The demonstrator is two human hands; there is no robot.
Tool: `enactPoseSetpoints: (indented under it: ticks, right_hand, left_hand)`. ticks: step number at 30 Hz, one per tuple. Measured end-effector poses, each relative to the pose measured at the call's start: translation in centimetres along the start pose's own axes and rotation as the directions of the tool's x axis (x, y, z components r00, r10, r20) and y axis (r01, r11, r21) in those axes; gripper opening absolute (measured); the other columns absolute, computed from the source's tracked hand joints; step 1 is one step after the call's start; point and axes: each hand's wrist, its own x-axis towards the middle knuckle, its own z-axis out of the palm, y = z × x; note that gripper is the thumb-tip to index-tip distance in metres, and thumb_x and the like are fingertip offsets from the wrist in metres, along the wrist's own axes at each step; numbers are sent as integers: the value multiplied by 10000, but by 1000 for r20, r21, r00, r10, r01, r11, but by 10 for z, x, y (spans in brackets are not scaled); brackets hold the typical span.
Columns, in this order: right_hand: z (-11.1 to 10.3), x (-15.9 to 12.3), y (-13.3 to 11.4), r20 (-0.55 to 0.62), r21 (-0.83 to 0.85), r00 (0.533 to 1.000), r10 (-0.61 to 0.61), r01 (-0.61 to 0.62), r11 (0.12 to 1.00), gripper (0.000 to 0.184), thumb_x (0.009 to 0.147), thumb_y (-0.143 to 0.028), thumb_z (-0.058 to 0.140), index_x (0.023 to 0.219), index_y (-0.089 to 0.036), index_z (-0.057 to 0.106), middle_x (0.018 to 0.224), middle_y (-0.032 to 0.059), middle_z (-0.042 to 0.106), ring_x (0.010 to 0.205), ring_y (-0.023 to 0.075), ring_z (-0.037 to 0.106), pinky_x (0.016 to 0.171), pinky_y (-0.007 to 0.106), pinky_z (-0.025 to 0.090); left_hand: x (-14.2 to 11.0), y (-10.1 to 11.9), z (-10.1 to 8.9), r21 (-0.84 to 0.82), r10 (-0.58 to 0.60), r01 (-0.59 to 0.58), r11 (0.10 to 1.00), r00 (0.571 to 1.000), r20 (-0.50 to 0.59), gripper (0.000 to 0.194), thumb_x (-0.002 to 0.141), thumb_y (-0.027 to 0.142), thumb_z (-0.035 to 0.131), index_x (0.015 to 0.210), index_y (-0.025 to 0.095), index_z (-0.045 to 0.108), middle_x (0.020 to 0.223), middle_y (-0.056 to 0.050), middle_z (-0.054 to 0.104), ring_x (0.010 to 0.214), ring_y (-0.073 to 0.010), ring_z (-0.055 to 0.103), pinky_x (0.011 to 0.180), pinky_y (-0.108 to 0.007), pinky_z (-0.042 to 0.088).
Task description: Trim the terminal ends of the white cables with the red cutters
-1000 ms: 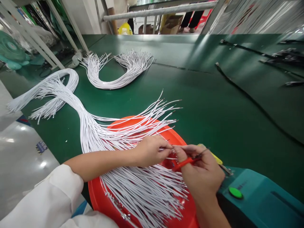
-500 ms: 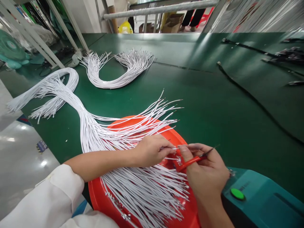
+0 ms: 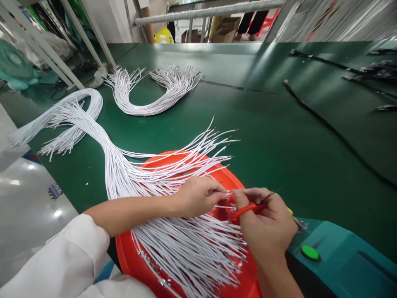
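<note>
My left hand (image 3: 198, 198) is closed in a pinch on the end of a white wire (image 3: 227, 194), above a red basin (image 3: 124, 252). Close beside it, my right hand (image 3: 268, 219) grips a red-handled tool (image 3: 243, 212) with a thin dark tip. The right thumb and fingertips meet near the wire's end, where something small and shiny shows, too tiny to make out. One bundle of white wires (image 3: 189, 248) lies in the basin under my left forearm. Another bundle (image 3: 124, 178) drapes across the basin's far side, its loose ends fanned to the right.
At the right stands a teal machine (image 3: 347, 256) with a green button (image 3: 310, 253). More white wire bundles (image 3: 149, 109) lie on the green table (image 3: 248, 107) farther back. A black cable (image 3: 335, 130) crosses the right side. Metal frame legs (image 3: 93, 37) rise at the left.
My right hand has shifted slightly left, and the tool has turned a little in its grip. A metal part on the teal machine shows more behind that hand. My left hand stays nearly still.
</note>
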Motion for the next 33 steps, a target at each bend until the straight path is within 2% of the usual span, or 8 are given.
enactPoseSetpoints:
  ticks: [5, 10, 13, 17, 20, 26, 30, 33]
  right_hand:
    - [1, 3, -6, 19, 105, 993, 119, -121, 987, 227, 682, -373, 675, 743, -182, 569, 621, -15, 564, 525, 115, 522, 519, 247, 439]
    - [-2, 6, -11, 58, 158, 983, 175, -182, 970, 235, 678, -371, 674, 773, -187, 563, 599, -32, 527, 521, 113, 516, 509, 238, 440]
    - [-6, 8, -11, 177, 137, 968, 176, -201, 970, 243, 681, -391, 665, 768, -191, 557, 559, -39, 516, 483, 108, 498, 469, 223, 426]
    - [-8, 8, -9, 392, -8, 914, 107, -113, 994, 225, 687, -406, 645, 726, -195, 574, 540, -30, 537, 472, 118, 509, 449, 222, 418]
    - [-7, 7, -8, 488, -119, 869, 86, -31, 992, 208, 699, -412, 617, 686, -209, 575, 491, -41, 509, 488, 137, 531, 458, 231, 418]
    - [-6, 6, -7, 523, -158, 851, 48, 41, 987, 193, 731, -407, 565, 685, -220, 569, 416, -72, 403, 432, 129, 479, 432, 230, 385]
    - [-6, 6, -8, 520, -169, 854, 20, 80, 982, 202, 734, -403, 555, 660, -215, 555, 435, -64, 446, 406, 110, 442, 389, 217, 323]
    - [-6, 6, -11, 516, -178, 856, 20, 84, 980, 222, 727, -404, 546, 617, -212, 522, 465, -47, 502, 405, 101, 434, 381, 211, 305]
  left_hand:
    - [1, -5, 3, -160, -133, 137, 978, 990, 36, 223, 771, 319, 596, 823, 125, 692, 725, -37, 680, 627, -97, 559, 576, -191, 439]
    - [4, -2, 0, -325, -222, 227, 918, 974, 53, 133, 774, 193, 570, 806, 112, 670, 686, -20, 644, 567, -65, 528, 545, -170, 440]
    - [7, 4, -3, -450, -288, 282, 848, 956, 57, 104, 786, 156, 554, 784, 96, 639, 622, 2, 590, 497, -38, 487, 496, -151, 415]
    - [9, 9, -6, -538, -357, 333, 775, 932, 63, 85, 787, 163, 572, 778, 89, 613, 600, 19, 562, 464, -23, 471, 470, -140, 400]
    - [9, 10, -7, -569, -370, 345, 747, 926, 76, 94, 789, 175, 579, 786, 86, 611, 576, 25, 550, 460, -24, 475, 462, -137, 393]
    - [8, 12, -7, -643, -366, 351, 681, 923, 116, 72, 761, 154, 607, 764, 83, 602, 591, 23, 565, 475, -18, 492, 477, -134, 401]
    - [7, 15, -5, -710, -389, 399, 580, 902, 189, 49, 744, 121, 613, 727, 87, 583, 591, 29, 560, 495, -21, 505, 501, -142, 423]
    - [6, 16, -3, -719, -388, 418, 555, 895, 221, 41, 739, 94, 609, 709, 83, 583, 597, 27, 558, 528, -29, 523, 545, -158, 448]
